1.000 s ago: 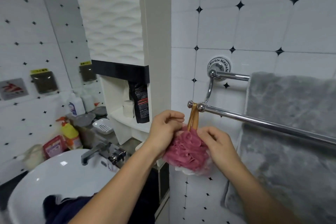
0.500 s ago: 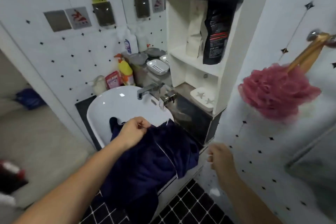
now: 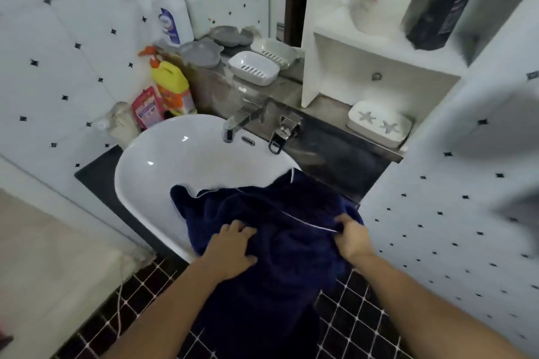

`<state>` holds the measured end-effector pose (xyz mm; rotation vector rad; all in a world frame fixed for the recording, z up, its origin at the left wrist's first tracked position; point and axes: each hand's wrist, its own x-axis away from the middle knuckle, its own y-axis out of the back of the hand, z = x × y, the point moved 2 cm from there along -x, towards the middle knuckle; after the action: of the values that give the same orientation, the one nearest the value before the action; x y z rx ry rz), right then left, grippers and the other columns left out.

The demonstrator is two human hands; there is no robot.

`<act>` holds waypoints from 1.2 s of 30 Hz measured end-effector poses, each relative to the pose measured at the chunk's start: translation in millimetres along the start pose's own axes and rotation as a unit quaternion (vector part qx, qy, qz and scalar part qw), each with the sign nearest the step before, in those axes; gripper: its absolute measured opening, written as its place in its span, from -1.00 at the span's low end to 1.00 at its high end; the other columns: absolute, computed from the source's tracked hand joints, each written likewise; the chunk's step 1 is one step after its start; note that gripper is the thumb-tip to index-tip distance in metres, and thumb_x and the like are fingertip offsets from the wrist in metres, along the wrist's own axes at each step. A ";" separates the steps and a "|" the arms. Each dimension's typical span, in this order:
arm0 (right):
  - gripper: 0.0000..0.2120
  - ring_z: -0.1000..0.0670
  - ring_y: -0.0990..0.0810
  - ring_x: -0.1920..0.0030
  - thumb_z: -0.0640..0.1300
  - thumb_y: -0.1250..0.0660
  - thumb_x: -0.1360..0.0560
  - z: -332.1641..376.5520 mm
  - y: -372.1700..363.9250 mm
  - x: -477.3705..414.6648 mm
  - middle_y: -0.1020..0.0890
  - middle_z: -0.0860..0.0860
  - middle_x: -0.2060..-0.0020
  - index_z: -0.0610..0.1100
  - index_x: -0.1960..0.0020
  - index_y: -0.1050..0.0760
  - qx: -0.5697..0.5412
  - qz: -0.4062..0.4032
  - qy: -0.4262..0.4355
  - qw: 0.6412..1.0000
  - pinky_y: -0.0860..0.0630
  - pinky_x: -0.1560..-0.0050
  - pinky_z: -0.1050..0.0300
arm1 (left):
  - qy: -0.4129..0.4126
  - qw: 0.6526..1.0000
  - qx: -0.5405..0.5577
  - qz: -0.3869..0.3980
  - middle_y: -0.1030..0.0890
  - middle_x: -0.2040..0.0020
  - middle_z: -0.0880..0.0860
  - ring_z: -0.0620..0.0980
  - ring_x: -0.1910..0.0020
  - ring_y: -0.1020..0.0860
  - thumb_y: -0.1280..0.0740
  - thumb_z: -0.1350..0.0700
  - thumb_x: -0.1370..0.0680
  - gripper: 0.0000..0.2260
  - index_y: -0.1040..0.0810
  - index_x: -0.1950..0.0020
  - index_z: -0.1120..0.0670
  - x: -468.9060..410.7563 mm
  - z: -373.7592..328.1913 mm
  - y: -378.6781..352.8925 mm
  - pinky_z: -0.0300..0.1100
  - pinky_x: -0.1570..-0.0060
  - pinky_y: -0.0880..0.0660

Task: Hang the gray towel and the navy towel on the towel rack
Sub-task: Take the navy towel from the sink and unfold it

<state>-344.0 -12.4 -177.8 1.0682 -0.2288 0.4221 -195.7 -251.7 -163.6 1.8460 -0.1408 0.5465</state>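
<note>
The navy towel (image 3: 280, 230) lies bunched over the front rim of the white sink (image 3: 163, 160) and hangs down toward the floor. My left hand (image 3: 233, 245) presses on its left side with fingers curled into the cloth. My right hand (image 3: 351, 237) pinches its right edge near a thin white stripe. The gray towel and the towel rack are out of view; only a blurred gray patch (image 3: 519, 207) shows at the far right.
A chrome faucet (image 3: 242, 121) sits behind the sink. Bottles (image 3: 172, 87) and soap dishes (image 3: 253, 67) crowd the ledge. A white shelf unit (image 3: 379, 52) holds a star-patterned dish (image 3: 379, 125). White tiled wall stands at right, dark tiled floor below.
The view swung from the rack and pink sponge down to the sink. Both hands left the sponge; my left took the navy towel, then my right hand joined it on the towel's edge.
</note>
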 end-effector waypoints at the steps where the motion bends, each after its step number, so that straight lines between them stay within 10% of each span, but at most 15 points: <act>1: -0.76 -0.15 -0.63 0.00 -0.31 -0.34 -0.49 0.4 9.5 1.6 -0.66 -0.18 -0.03 -0.17 -0.15 -0.57 -0.067 -0.004 -0.011 0.998 -0.51 -0.11 0.03 | -0.014 1.000 0.004 -0.017 -0.29 -0.44 0.06 0.11 -0.36 -0.31 -0.32 -0.15 -0.50 -0.36 -0.21 -0.53 -0.06 -2.2 -8.0 6.3 0.05 -0.31 -0.36; 7: -0.88 -0.18 -0.68 0.17 -0.30 -0.36 -0.50 33.2 97.1 59.9 -0.71 -0.26 0.13 -0.26 0.03 -0.67 -0.443 0.105 0.015 0.890 -0.65 0.14 0.00 | -0.192 0.969 0.096 -0.124 -0.10 -0.58 0.08 0.10 -0.52 -0.14 -0.42 -0.17 -0.43 -0.13 0.00 -0.59 -0.08 2.3 -125.8 64.3 0.07 -0.46 -0.17; 10: -0.91 -0.15 -0.69 0.22 -0.22 -0.41 -0.46 34.2 159.3 106.3 -0.72 -0.24 0.18 -0.18 0.16 -0.70 -0.469 0.122 0.072 0.872 -0.64 0.27 0.04 | -0.264 0.925 0.222 -0.157 -0.47 -0.38 0.02 0.01 -0.34 -0.44 -0.47 -0.18 -0.35 -0.27 -0.29 -0.46 -0.11 26.4 -196.0 102.6 0.04 -0.33 -0.37; 14: -0.77 -0.06 -0.65 0.17 -0.25 -0.40 -0.26 -2.3 239.1 179.5 -0.70 -0.13 0.17 -0.15 0.08 -0.64 -0.443 0.015 0.171 0.880 -0.57 0.16 0.14 | -0.264 0.897 0.285 -0.210 -0.68 0.12 -0.06 0.00 0.10 -0.63 -0.37 -0.04 -0.38 -0.79 -0.54 0.00 -0.09 68.1 -273.4 144.3 0.05 0.05 -0.56; 21: -0.77 0.12 -0.43 0.37 -0.29 -0.31 -0.38 -96.9 298.1 269.6 -0.52 0.08 0.38 0.04 0.27 -0.56 -0.407 -0.217 0.194 0.866 -0.40 0.30 0.23 | -0.371 0.813 0.383 -0.234 -0.64 0.31 -0.12 -0.16 0.27 -0.57 -0.36 0.20 -0.35 -0.88 -0.60 0.22 -0.02 178.1 -424.8 185.8 -0.17 0.18 -0.52; 26: -0.85 -0.04 -0.47 0.23 -0.30 -0.17 -0.41 -145.5 355.5 308.3 -0.53 -0.10 0.30 -0.20 0.23 -0.51 -0.500 -0.319 0.133 0.794 -0.51 0.14 -0.13 | -0.416 0.804 0.344 -0.248 -0.68 0.23 0.02 -0.08 0.23 -0.58 -0.39 0.14 -0.36 -0.89 -0.63 0.14 0.07 226.0 -489.5 205.3 -0.03 0.08 -0.56; 29: -0.72 -0.09 -0.55 0.25 -0.39 -0.14 -0.45 -162.7 392.9 331.9 -0.60 -0.11 0.30 -0.11 0.19 -0.55 -0.582 -0.341 0.133 0.726 -0.50 0.19 0.00 | -0.395 0.834 0.296 -0.246 -0.71 0.12 0.10 0.00 0.12 -0.64 -0.44 0.04 -0.35 -0.80 -0.66 0.07 0.07 223.4 -493.9 207.0 0.07 -0.07 -0.58; 32: -0.74 0.01 -0.61 0.30 -0.35 -0.22 -0.51 -172.9 413.3 355.0 -0.67 -0.03 0.33 -0.07 0.15 -0.59 -0.578 -0.311 0.185 0.732 -0.56 0.21 0.11 | -0.405 0.837 0.276 -0.242 -0.70 0.16 -0.19 -0.25 0.09 -0.61 -0.48 0.15 -0.40 -0.83 -0.67 0.09 -0.09 222.7 -498.7 196.4 -0.15 -0.15 -0.54; 36: -0.80 0.14 -0.59 0.35 -0.30 -0.28 -0.55 -165.0 420.9 370.9 -0.66 0.05 0.37 -0.08 0.17 -0.58 -0.490 -0.276 0.254 0.786 -0.55 0.27 0.26 | -0.419 0.838 0.324 -0.131 -0.69 -0.01 -0.01 -0.15 0.06 -0.64 -0.56 0.23 -0.34 -0.59 -0.57 -0.12 -0.02 229.9 -518.8 171.9 -0.09 -0.03 -0.58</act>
<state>-200.2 389.7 221.7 -0.0664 0.3387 0.0029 -208.6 207.2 211.7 2.6130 -0.3041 -0.5222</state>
